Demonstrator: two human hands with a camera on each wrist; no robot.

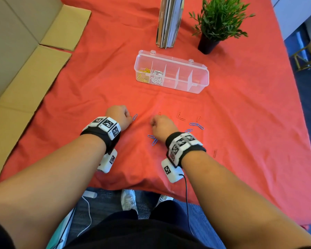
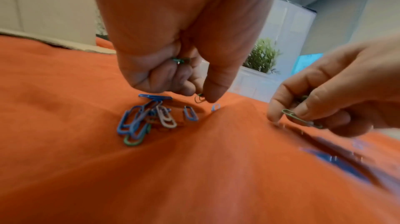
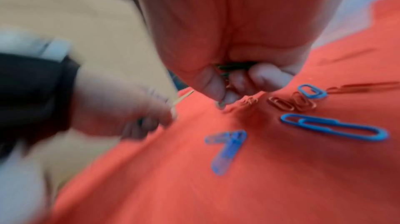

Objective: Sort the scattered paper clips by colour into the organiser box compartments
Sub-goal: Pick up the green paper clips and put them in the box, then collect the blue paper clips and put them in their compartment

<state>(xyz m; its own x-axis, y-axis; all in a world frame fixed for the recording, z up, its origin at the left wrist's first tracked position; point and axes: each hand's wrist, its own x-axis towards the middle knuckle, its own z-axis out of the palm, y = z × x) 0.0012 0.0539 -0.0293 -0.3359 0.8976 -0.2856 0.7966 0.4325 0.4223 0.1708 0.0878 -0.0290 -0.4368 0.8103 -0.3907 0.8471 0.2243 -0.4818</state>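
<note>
The clear organiser box (image 1: 201, 83) lies open at mid-table, with yellow clips (image 1: 144, 74) in its leftmost compartment and white clips (image 1: 157, 76) in the one beside it. My left hand (image 1: 127, 115) is curled low over the red cloth; it holds green clips (image 2: 179, 60) in the palm and pinches another green clip (image 2: 200, 98). A heap of blue clips (image 2: 138, 120) lies under it. My right hand (image 1: 153, 122) also holds green clips (image 3: 233, 66) in its curled fingers and pinches one (image 3: 221, 103) at the cloth. Blue clips (image 3: 333, 126) and red clips (image 3: 290, 103) lie around it.
Upright books (image 1: 169, 22) and a potted plant (image 1: 217, 24) stand behind the box. Flattened cardboard (image 1: 25, 83) lines the left edge of the table. More blue clips (image 1: 197, 125) and red clips (image 1: 180, 117) lie to the right of my hands.
</note>
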